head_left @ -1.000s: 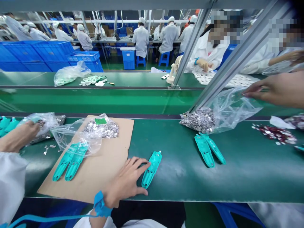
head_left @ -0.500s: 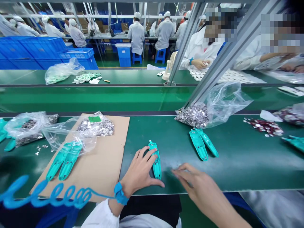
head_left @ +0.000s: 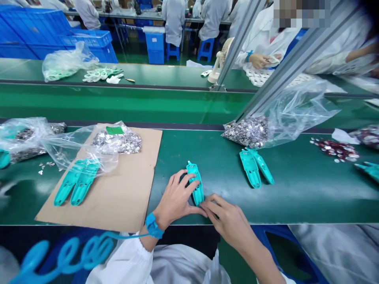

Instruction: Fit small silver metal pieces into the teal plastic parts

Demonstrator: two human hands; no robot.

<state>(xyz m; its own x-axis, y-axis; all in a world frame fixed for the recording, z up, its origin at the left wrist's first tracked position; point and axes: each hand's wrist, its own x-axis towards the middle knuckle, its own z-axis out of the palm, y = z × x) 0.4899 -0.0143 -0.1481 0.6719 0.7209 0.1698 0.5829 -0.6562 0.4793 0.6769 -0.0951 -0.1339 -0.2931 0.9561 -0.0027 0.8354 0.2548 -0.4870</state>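
Observation:
A teal plastic shell (head_left: 198, 195), long and narrow, lies open side up on the green work surface in front of me. My left hand (head_left: 174, 200) steadies it, fingers curled over its upper half and thumb by its lower end. At that lower end, the fingertips of my right hand (head_left: 227, 217) are pinched together against the shell; whatever they hold is too small to make out. Around my left wrist sits a blue wrist strap (head_left: 154, 225) with a coiled cord (head_left: 74, 252). Two more teal shells (head_left: 251, 169) rest to the right, beyond my right hand.
On the left, a cardboard sheet (head_left: 139, 177) carries two teal shells (head_left: 84, 183) and a bag of small metal parts (head_left: 126, 138). Another such bag (head_left: 248, 131) leans near a metal post (head_left: 275, 79). Dark red and silver pieces (head_left: 337, 150) lie far right. Co-workers sit across the line.
My right hand has moved left, bringing its fingertips to the lower end of the shell. My left hand keeps its hold. The camera view has tilted down.

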